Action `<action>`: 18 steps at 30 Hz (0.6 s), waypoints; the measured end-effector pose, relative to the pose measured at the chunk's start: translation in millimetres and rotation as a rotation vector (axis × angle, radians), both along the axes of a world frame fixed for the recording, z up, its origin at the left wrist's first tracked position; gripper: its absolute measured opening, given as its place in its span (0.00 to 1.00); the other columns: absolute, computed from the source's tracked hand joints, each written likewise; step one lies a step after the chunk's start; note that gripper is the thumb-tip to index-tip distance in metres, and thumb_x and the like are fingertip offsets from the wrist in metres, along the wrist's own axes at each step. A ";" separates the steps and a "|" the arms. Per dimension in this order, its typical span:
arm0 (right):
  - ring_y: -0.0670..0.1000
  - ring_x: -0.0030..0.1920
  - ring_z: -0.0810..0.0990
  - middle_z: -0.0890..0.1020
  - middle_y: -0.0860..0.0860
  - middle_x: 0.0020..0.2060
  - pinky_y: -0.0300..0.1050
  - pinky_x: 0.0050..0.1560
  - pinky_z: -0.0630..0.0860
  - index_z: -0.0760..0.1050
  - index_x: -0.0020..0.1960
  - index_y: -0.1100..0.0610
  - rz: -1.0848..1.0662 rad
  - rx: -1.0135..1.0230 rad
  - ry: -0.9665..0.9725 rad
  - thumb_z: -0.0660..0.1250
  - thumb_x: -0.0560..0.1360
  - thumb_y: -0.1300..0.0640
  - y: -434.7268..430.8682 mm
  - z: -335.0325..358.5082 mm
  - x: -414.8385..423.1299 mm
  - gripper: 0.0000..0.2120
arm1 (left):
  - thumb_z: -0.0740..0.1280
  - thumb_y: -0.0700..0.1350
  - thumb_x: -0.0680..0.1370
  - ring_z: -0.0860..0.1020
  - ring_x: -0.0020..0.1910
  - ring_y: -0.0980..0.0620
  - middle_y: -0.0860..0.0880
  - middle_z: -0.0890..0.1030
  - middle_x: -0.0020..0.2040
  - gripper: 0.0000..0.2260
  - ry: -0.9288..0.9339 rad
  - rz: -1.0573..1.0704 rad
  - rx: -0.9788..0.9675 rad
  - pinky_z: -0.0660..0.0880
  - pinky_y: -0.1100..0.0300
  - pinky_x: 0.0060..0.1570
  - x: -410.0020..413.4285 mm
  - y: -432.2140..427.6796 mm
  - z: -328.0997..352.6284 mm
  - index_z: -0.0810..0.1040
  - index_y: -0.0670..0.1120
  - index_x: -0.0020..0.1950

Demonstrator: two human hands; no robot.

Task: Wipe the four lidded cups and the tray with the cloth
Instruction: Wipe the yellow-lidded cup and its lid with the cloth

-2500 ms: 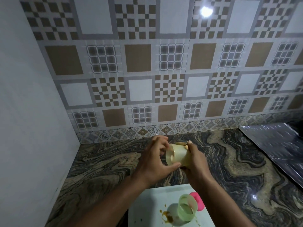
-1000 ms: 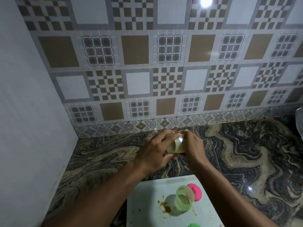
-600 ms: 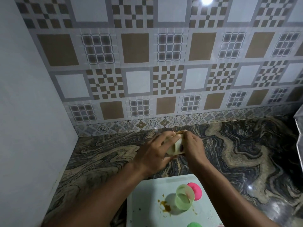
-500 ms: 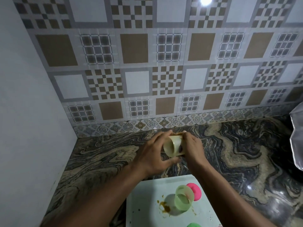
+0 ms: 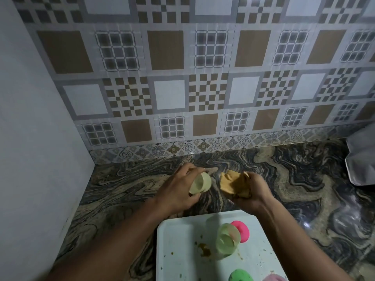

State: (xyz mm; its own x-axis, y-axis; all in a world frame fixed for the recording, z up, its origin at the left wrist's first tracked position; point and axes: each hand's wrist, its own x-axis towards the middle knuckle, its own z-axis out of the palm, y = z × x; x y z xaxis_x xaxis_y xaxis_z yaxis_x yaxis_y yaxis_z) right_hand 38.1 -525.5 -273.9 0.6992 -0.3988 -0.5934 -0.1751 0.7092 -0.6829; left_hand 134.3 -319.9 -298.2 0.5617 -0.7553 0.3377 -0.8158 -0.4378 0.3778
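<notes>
Below, tray [image 5: 178,250] on marbled countertop [image 5: 121,189] (tiled wall [image 5: 168,94] behind).

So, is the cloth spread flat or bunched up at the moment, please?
Bunched up: the cloth is crumpled in the right hand, apart from the cup.

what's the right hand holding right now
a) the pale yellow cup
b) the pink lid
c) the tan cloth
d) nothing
c: the right hand grips the bunched tan cloth, while the pale yellow cup is held in the left hand, with a gap between cup and cloth.
</notes>
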 end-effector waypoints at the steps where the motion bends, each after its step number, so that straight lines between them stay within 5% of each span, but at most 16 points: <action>1: 0.60 0.46 0.82 0.83 0.60 0.48 0.58 0.51 0.77 0.78 0.50 0.59 -0.017 0.043 -0.021 0.52 0.80 0.52 -4.0 -2.6 -3.2 0.18 | 0.73 0.50 0.73 0.71 0.65 0.50 0.51 0.67 0.65 0.32 0.057 0.020 0.062 0.73 0.54 0.61 4.1 -0.1 -5.4 0.67 0.54 0.75; 5: 0.59 0.41 0.84 0.85 0.59 0.43 0.58 0.52 0.74 0.78 0.50 0.60 -0.036 0.112 -0.055 0.53 0.82 0.49 -6.2 -12.8 -13.0 0.20 | 0.71 0.53 0.73 0.67 0.67 0.48 0.50 0.70 0.65 0.32 0.111 0.049 0.307 0.68 0.52 0.66 15.0 -13.8 -21.0 0.65 0.54 0.76; 9: 0.60 0.50 0.81 0.83 0.60 0.51 0.61 0.60 0.73 0.77 0.55 0.60 -0.035 0.165 -0.060 0.53 0.83 0.47 -9.5 -21.0 -19.2 0.21 | 0.70 0.57 0.74 0.67 0.69 0.45 0.48 0.71 0.69 0.33 0.008 0.062 0.524 0.62 0.50 0.69 28.0 -31.8 -24.6 0.63 0.53 0.76; 18: 0.61 0.50 0.81 0.84 0.60 0.50 0.60 0.62 0.73 0.79 0.54 0.61 -0.028 0.155 0.001 0.55 0.83 0.47 -15.8 -40.7 -18.0 0.21 | 0.72 0.53 0.74 0.73 0.67 0.42 0.46 0.78 0.66 0.26 0.072 0.032 0.685 0.64 0.48 0.68 41.6 -47.7 -43.7 0.70 0.50 0.70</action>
